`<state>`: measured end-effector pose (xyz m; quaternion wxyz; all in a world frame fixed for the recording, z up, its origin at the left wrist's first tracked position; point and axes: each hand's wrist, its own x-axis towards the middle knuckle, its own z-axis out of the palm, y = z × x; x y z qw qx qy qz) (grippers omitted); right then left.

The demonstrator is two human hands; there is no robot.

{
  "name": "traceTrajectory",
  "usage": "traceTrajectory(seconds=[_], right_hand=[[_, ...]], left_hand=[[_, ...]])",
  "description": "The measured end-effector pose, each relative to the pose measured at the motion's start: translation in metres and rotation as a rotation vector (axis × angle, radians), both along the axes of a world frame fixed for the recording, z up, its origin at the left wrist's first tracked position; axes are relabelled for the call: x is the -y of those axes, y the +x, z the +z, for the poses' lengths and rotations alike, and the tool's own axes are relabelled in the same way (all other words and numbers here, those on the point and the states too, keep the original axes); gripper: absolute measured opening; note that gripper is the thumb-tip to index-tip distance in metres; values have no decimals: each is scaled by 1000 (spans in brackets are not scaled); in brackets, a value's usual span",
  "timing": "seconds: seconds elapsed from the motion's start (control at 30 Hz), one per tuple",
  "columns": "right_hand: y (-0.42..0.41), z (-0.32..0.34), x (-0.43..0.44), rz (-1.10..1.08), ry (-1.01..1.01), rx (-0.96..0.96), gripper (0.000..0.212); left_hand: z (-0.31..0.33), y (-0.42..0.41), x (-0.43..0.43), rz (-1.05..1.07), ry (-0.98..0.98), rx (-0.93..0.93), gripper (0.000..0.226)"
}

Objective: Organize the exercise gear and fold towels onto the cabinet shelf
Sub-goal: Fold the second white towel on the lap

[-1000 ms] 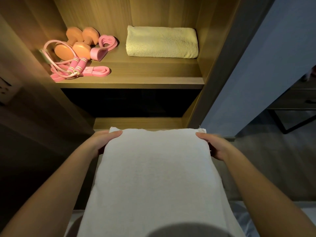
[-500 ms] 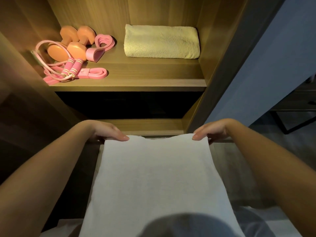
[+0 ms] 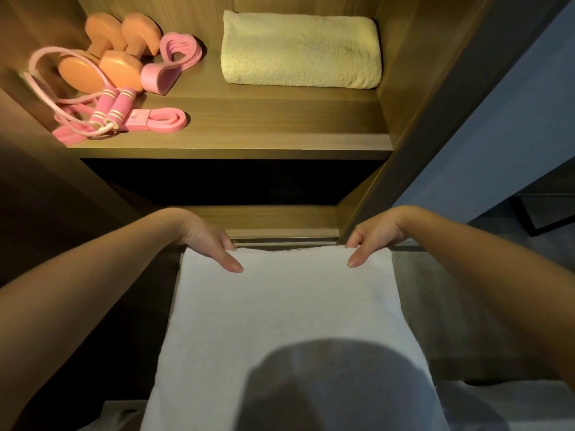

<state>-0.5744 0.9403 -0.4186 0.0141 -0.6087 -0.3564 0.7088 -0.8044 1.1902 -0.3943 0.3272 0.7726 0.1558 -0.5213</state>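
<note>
Warm wood lines the cabinet ahead, and its lit shelf already carries the gear. Two orange dumbbells sit at the back left. A pink rope lies coiled in front of them, with a flat pink band beside it. A folded towel lies along the back right, close against the side wall.

The white towel is not on the shelf yet. It stretches flat from my hands back toward my body, well below the shelf's front edge. My left hand pinches its far left corner and my right hand pinches its far right corner. On each, one digit lies on top and the rest curl behind the hem. Its near end is lost in shadow, so I cannot tell what carries it there.

It looks soft, light and limp, so I judge it will sag wherever it is unsupported. Corners are the right hold for folding. For carrying, a hand under the folded bundle would serve better, as cloth slips apart easily.

Bare board runs along the front of the shelf, ahead of the folded towel and to the right of the band. That is the likely landing spot, or on top of the folded towel. The right wall and the shelf lip are the edges to clear.
</note>
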Motion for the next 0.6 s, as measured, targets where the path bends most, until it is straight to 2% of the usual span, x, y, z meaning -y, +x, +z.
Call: traceTrajectory(seconds=[0.1, 0.23, 0.37, 0.53, 0.6], right_hand=[[4, -2, 6, -23, 27, 34, 39], [-3, -4, 9, 5, 46, 108, 39], [-5, 15, 13, 41, 123, 209, 37], [-13, 71, 23, 70, 220, 367, 30], [-19, 101, 31, 73, 274, 428, 30]], left_hand=[[0, -4, -8, 6, -12, -23, 69], [4, -11, -10, -60, 45, 50, 57], [19, -19, -5, -51, 103, 215, 70], [56, -32, 5, -84, 299, 460, 30], [84, -40, 9, -94, 350, 555, 26]])
